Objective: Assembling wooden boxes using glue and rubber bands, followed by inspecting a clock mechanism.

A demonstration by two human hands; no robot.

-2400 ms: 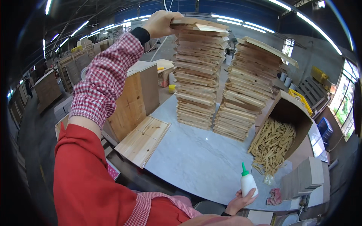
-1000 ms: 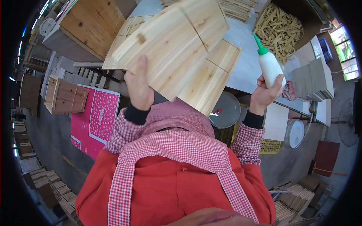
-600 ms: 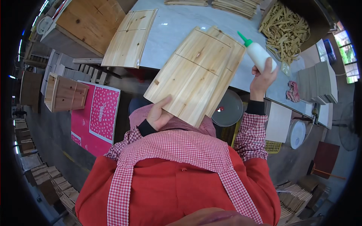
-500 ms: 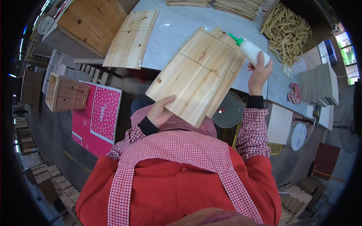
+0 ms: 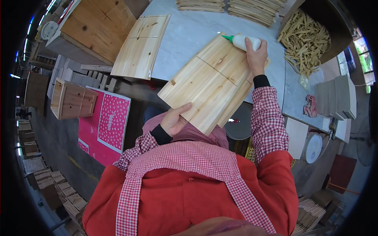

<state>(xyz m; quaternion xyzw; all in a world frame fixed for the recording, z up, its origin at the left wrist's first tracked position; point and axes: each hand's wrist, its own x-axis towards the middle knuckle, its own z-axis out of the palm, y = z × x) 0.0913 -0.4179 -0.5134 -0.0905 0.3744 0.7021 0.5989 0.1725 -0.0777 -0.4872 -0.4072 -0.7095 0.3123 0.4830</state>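
Left hand [image 5: 174, 121] grips wood panel [image 5: 212, 84] by its near edge, panel overhanging bench [image 5: 189, 35] front edge; right hand [image 5: 256, 55] clasps glue bottle [image 5: 243, 41], nozzle over panel's far end.

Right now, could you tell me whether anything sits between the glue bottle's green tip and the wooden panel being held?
Nothing visible does. The right hand points the glue bottle at the wooden panel, whose near edge the left hand grips; the boards under the tip are bare.

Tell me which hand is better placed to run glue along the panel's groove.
Right. The right hand already grips the glue bottle, green nozzle pointing over the wooden panel near its top edge. The left hand grips the panel's lower edge, steadying it, so it looks occupied.
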